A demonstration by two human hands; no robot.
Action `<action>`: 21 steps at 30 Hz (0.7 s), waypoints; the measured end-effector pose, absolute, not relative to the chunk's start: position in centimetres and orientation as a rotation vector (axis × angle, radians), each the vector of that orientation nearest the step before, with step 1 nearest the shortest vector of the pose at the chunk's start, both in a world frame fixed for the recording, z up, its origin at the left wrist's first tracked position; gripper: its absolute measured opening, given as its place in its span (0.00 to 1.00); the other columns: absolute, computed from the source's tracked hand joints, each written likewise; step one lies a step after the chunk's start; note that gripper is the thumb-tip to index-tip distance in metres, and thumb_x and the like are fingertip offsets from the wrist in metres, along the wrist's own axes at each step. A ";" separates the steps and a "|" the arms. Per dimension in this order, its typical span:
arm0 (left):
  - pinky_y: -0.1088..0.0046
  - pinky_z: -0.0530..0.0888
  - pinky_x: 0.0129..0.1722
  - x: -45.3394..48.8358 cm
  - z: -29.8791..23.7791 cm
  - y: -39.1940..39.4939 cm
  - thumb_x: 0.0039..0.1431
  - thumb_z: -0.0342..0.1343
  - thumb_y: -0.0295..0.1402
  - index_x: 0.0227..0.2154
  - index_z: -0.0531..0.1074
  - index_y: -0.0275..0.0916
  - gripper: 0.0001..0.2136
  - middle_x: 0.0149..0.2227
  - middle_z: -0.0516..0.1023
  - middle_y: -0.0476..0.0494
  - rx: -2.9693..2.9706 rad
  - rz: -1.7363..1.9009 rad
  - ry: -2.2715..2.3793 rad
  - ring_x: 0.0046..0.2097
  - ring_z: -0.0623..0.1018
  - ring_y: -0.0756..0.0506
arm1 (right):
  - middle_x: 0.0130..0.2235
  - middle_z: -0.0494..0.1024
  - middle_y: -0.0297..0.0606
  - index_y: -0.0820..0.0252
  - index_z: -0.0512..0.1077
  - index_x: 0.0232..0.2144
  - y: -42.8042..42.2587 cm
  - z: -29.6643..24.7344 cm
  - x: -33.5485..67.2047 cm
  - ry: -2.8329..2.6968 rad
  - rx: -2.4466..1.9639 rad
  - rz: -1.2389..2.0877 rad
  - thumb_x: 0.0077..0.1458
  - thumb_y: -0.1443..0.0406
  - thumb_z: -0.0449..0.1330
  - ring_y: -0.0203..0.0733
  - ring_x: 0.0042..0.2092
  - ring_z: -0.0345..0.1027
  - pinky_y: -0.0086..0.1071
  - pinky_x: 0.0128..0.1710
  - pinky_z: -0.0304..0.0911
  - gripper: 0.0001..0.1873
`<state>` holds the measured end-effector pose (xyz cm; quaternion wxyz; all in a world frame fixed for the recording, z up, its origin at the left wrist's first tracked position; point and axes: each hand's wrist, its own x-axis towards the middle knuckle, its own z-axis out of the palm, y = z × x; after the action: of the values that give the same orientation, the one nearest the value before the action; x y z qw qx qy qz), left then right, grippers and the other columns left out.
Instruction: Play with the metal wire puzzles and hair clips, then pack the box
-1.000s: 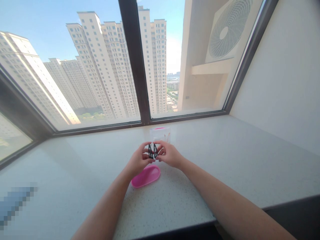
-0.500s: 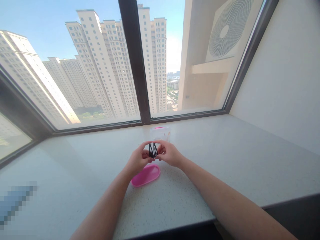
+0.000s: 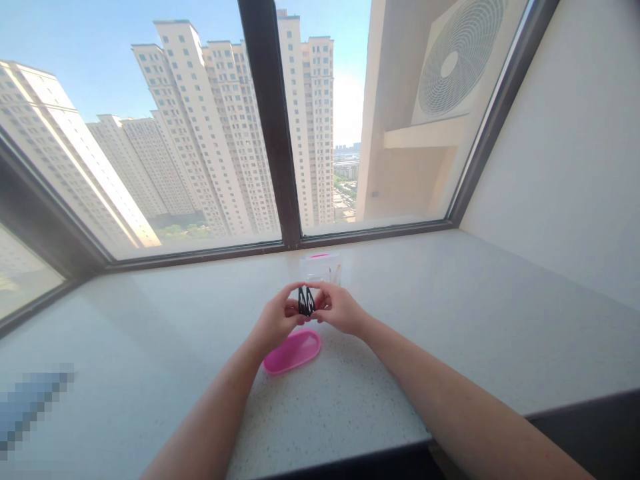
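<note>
Two black snap hair clips [image 3: 306,302] stand side by side, pinched between the fingertips of both hands above the counter. My left hand [image 3: 276,317] grips them from the left, thumb below and index finger above. From the right, my right hand [image 3: 341,309] holds them the same way. Just below the left hand lies a pink oval tray or lid [image 3: 293,351], its near-left end partly behind my wrist. Behind the hands is a clear plastic container [image 3: 320,268] with some pink on it; its lower part is hidden.
The pale speckled counter [image 3: 450,320] runs back to a dark-framed window [image 3: 200,255], with a white wall [image 3: 575,167] on the right. A pixelated bluish object [image 3: 30,403] lies at the left. The counter's front edge [image 3: 350,460] is close to me.
The two hair clips have shifted very slightly between the fingertips and look closer together. Both hands and the pink oval piece stay nearly where they were.
</note>
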<state>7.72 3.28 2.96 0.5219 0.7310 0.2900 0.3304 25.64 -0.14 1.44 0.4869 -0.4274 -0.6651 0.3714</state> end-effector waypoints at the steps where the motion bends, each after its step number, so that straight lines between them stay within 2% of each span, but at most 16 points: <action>1: 0.66 0.74 0.36 7.7 2.9 3.3 0.45 0.54 0.20 0.54 0.59 0.39 0.30 0.30 0.78 0.45 1.757 0.790 0.696 0.34 0.79 0.44 | 0.26 0.69 0.30 0.57 0.64 0.52 -0.1 1.4 25.6 -1.614 -1.033 0.909 0.40 0.75 0.61 0.34 0.25 0.67 0.28 0.25 0.69 0.34; 6: 0.68 0.73 0.32 7.7 2.8 3.3 0.46 0.54 0.21 0.54 0.59 0.39 0.29 0.29 0.78 0.45 1.773 0.795 0.710 0.32 0.79 0.45 | 0.26 0.69 0.31 0.58 0.64 0.52 -0.1 1.3 25.6 -1.613 -1.020 0.928 0.40 0.75 0.61 0.34 0.26 0.68 0.29 0.26 0.69 0.34; 21: 0.69 0.73 0.33 7.8 2.7 3.2 0.44 0.53 0.19 0.54 0.59 0.39 0.30 0.29 0.77 0.46 1.756 0.788 0.696 0.32 0.78 0.46 | 0.26 0.69 0.31 0.60 0.64 0.51 -0.1 1.2 25.5 -1.615 -1.045 0.927 0.40 0.75 0.61 0.34 0.25 0.68 0.29 0.25 0.69 0.33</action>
<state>7.82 3.22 2.72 0.5206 0.7324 0.2905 0.3288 25.50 -0.09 1.22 0.4822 -0.4288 -0.6625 0.3805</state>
